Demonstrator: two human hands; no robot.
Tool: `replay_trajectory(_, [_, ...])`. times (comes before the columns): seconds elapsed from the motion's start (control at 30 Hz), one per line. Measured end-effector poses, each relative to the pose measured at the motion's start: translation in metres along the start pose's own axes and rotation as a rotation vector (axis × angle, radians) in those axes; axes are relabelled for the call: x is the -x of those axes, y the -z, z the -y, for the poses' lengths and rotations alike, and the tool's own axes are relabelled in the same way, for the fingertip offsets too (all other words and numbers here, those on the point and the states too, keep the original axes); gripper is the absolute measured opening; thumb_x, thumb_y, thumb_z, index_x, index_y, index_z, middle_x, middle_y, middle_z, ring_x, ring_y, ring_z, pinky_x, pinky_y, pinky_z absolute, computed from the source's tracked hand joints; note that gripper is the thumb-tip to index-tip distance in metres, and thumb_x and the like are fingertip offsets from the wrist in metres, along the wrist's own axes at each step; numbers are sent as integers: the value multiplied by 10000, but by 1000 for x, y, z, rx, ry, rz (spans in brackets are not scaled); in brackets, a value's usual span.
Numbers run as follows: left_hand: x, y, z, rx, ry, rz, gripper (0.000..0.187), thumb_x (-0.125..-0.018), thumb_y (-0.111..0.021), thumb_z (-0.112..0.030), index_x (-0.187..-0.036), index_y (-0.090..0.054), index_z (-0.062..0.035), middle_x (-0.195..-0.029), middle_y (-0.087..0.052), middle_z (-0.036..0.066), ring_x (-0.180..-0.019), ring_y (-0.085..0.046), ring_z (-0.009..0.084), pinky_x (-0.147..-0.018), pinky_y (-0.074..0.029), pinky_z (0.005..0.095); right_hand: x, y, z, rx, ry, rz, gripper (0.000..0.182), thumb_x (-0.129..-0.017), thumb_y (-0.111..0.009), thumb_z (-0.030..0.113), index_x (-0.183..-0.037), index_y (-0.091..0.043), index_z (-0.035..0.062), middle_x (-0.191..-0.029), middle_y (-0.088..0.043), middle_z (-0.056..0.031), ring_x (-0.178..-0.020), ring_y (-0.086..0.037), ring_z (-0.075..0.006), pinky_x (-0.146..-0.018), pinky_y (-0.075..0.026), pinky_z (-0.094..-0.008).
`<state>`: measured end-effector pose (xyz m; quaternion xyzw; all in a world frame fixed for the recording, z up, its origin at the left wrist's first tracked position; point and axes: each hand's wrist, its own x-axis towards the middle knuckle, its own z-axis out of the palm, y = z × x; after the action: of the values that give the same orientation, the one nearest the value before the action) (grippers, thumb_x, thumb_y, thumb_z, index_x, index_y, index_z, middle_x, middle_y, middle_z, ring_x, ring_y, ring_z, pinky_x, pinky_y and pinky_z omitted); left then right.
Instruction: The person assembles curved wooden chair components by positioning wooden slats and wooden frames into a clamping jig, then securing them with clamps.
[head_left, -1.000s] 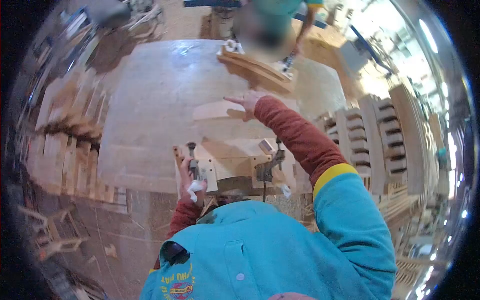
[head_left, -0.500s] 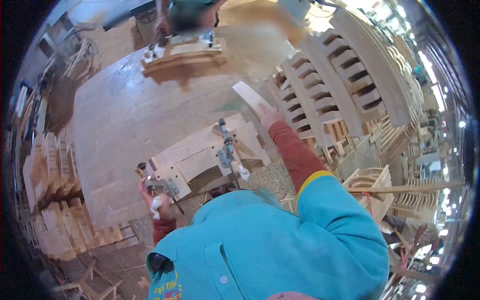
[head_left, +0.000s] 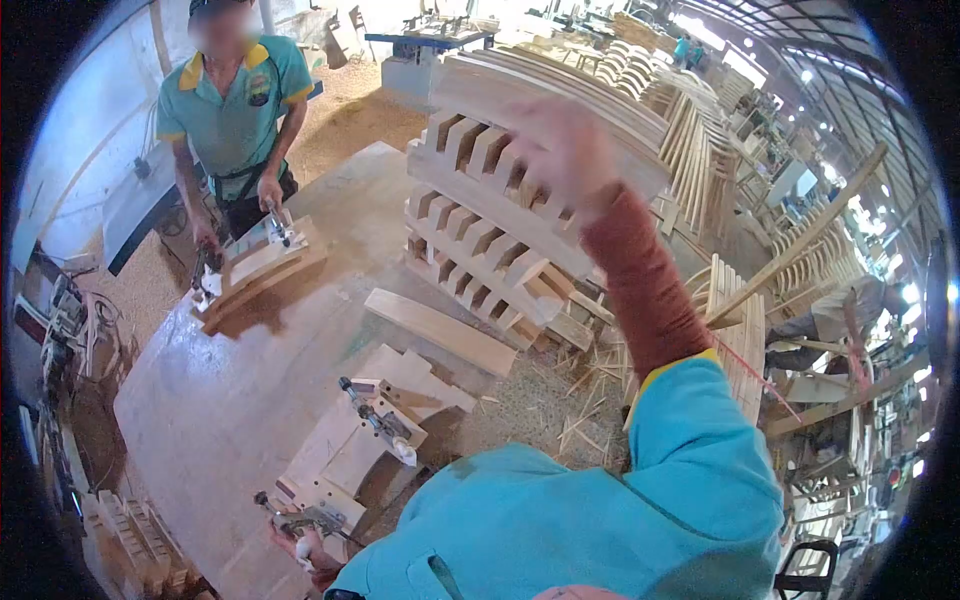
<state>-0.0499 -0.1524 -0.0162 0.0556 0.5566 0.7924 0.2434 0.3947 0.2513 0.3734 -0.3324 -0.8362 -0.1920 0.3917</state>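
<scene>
My right hand (head_left: 570,150), blurred, is raised over a stack of slotted wood pieces (head_left: 470,225), with fingers apart and nothing visible in them. My left hand (head_left: 308,546) is closed around the white-wrapped handle of a toggle clamp (head_left: 312,519) at the near end of a wooden jig (head_left: 335,445). A second toggle clamp (head_left: 380,418), its handle also wrapped in white, sits farther along the jig. Just beyond the jig, a slightly curved wooden board (head_left: 440,330) lies on the table (head_left: 220,400).
Across the table a person (head_left: 235,110) in a teal shirt grips another clamped jig (head_left: 262,268). Wood offcuts (head_left: 585,410) litter the area right of the jig. Slotted wood pieces (head_left: 130,545) stand at lower left. A long wooden bar (head_left: 800,235) slants at the right.
My right hand has let go of the curved board, now lying on the table, and moved up over the stack. My view has tilted up and right. My left hand stays at the clamp.
</scene>
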Motion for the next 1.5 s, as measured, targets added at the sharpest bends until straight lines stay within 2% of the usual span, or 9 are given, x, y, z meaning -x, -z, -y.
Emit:
replay_trajectory(0.13, [13, -4, -4, -367, -367, 339, 856, -614, -714, -44, -1328, -258, -159, -1304, -398, 142, -1121, -464, 254, -897, -444, 412, 8, 8, -98, 433, -337, 117, 420, -692, -720, 272, -1022, -583, 52, -932, -633, -121, -884, -578, -334, -850, -437, -391])
replay_trajectory(0.33, [41, -23, -75, -609, -64, 598, 1169, -544, -798, -242, -1422, -34, -130, -1424, -188, 161, -1273, -275, 285, -1041, -281, 391, 3, 8, -107, 398, -488, 588, 476, -649, -741, 289, -1018, -568, 42, -957, -614, -135, -943, -571, -333, -836, -438, -402])
replay_trajectory(0.43, [38, -4, -95, -625, -7, 734, 1232, -575, -768, -415, -1433, 75, -148, -1465, -92, 162, -1341, -162, 280, -1060, -235, 398, 9, 16, -80, 337, -280, 291, 437, -645, -728, 238, -1007, -567, 54, -948, -611, -133, -939, -562, -330, -822, -439, -404])
replay_trajectory(0.7, [52, -89, -227, -643, -475, 515, 768, -792, -597, -403, -1371, -282, -10, -1396, -334, 165, -1307, -299, 285, -1031, -255, 436, 8, 38, 18, 162, 138, 190, 402, -679, -621, 92, -1072, -562, 158, -1020, -579, -60, -978, -551, -274, -859, -460, -403])
replay_trajectory(0.87, [76, -240, -281, -886, -951, 740, 348, -799, -520, -19, -1145, -552, -11, -1157, -564, 144, -1150, -482, 252, -1001, -317, 349, 16, -15, 91, -115, 577, 194, 345, -742, -550, 102, -1067, -606, 205, -1097, -597, -45, -1018, -569, -260, -905, -451, -376])
replay_trajectory(1.07, [21, -316, -227, -1123, -57, 1346, 603, -890, -448, -517, -1196, -505, 0, -1140, -569, 133, -1040, -516, 206, -898, -387, 307, 23, -50, 171, -258, 713, 143, 323, -732, -570, 153, -1029, -647, 255, -1084, -623, -25, -1018, -587, -252, -904, -449, -373])
replay_trajectory(1.17, [10, -308, -211, -927, 153, 1455, 473, -919, -418, -475, -1089, -570, -61, -907, -574, -1, -829, -493, 111, -754, -429, 284, 23, -70, 185, -305, 649, 129, 314, -738, -566, 133, -1023, -653, 233, -1111, -614, -25, -1047, -573, -254, -929, -429, -378])
replay_trajectory(1.3, [-62, -300, -196, -1258, -161, 1415, 475, -901, -480, -425, -1175, -541, -42, -1025, -630, 63, -910, -543, 118, -813, -435, 291, 35, -80, 210, -268, 390, 398, 551, -750, -583, 207, -1286, -456, 235, -1188, -553, -68, -1134, -497, -300, -957, -383, -399])
replay_trajectory(1.5, [-205, -228, -101, -1340, -235, 1266, 515, -869, -480, -493, -1153, -574, -74, -1033, -634, 107, -953, -579, 185, -866, -427, 313, 142, -76, 241, -568, -179, 1149, 606, -829, -575, 380, -1309, -376, 68, -832, -627, -213, -716, -624, -351, -599, -493, -405])
